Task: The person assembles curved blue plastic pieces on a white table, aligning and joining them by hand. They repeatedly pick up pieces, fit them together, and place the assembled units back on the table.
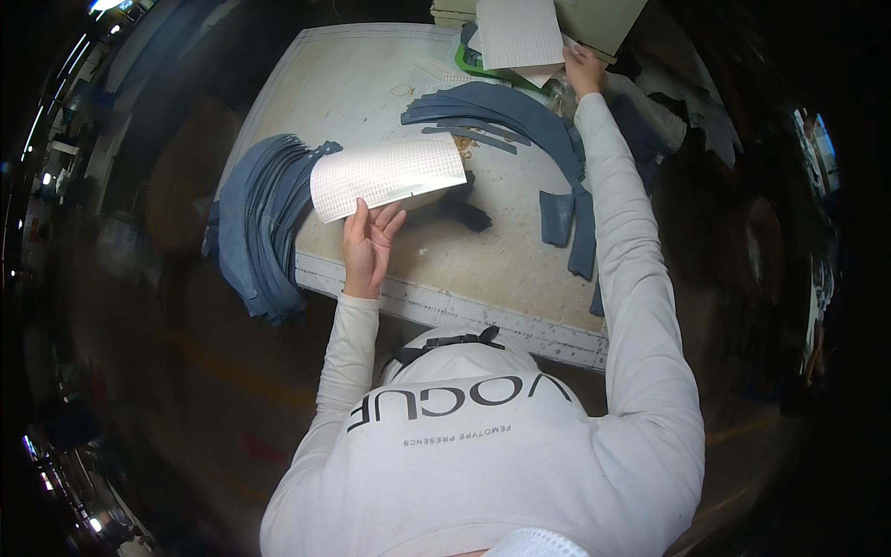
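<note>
My left hand holds a white gridded sheet by its lower edge, above the pale worktable. To its left, a fanned stack of curved blue-grey fabric pieces hangs over the table's edge. My right hand reaches far across the table and grips the lower corner of another white gridded sheet. Beneath that arm lies a second arc of blue-grey fabric strips.
A ruler strip runs along the table's near edge. A small dark object lies near the centre. A green item and a pale box sit at the far side. Dark floor surrounds the table.
</note>
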A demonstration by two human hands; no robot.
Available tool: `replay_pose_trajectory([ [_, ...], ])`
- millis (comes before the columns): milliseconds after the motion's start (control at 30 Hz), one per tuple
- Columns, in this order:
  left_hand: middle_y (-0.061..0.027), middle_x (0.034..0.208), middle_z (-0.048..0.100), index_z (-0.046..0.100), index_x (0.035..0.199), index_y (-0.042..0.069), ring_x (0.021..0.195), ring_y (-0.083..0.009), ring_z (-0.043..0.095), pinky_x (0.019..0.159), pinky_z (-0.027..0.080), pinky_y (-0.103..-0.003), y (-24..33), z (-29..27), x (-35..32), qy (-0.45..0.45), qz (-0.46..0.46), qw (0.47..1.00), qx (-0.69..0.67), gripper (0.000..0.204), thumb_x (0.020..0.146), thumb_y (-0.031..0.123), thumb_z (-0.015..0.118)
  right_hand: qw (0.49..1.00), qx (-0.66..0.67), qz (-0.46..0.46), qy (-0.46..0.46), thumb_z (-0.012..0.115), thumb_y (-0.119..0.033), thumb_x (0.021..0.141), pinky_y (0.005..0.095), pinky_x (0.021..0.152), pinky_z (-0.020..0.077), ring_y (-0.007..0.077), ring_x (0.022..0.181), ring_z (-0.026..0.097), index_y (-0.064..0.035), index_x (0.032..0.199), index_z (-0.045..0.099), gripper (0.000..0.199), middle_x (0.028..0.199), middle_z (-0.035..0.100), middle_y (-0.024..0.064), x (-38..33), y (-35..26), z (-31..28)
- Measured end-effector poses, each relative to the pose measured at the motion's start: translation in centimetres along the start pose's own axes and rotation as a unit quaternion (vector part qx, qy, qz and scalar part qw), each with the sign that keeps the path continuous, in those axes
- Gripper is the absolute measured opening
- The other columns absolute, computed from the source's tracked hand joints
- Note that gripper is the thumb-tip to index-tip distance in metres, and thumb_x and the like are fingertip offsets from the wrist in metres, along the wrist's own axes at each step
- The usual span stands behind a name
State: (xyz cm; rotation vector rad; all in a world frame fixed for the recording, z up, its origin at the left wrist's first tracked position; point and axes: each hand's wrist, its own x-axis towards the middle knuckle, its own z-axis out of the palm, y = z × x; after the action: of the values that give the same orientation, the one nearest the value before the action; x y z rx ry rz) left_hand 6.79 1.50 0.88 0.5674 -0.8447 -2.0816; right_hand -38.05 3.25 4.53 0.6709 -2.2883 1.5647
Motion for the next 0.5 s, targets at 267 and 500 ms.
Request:
replay_pose_trajectory([
  [267, -0.0221, 0.117, 0.059, 0.048, 0.119, -0.01, 0.107, -0.0269, 0.062, 0.092, 0.054, -0.033, -6.2, -4.4, -5.9, 0.102, -0.153, 0.982, 0.039, 0.042, 0.102, 0.027, 0.04, 0.91, 0.138, -0.176, -0.349, 0.065, -0.009, 0.081, 0.034, 0.078, 0.0494, 0.0235, 0.095, 0.061, -0.0097, 0.092, 0.071, 0.012, 0.09, 0.069, 0.0059, -21.4, -5.8, -4.7],
  [500, -0.0155, 0.103, 0.064, 0.055, 0.106, -0.006, 0.093, -0.0207, 0.067, 0.081, 0.057, -0.027, -6.8, -6.1, -6.7, 0.159, -0.157, 0.971, 0.085, 0.021, 0.094, 0.011, 0.056, 0.873, 0.121, -0.194, -0.43, 0.068, -0.012, 0.076, 0.0372, 0.085, 0.0444, 0.0253, 0.098, 0.058, -0.008, 0.089, 0.068, 0.014, 0.094, 0.065, 0.0046, -34.5, -7.1, -4.6],
])
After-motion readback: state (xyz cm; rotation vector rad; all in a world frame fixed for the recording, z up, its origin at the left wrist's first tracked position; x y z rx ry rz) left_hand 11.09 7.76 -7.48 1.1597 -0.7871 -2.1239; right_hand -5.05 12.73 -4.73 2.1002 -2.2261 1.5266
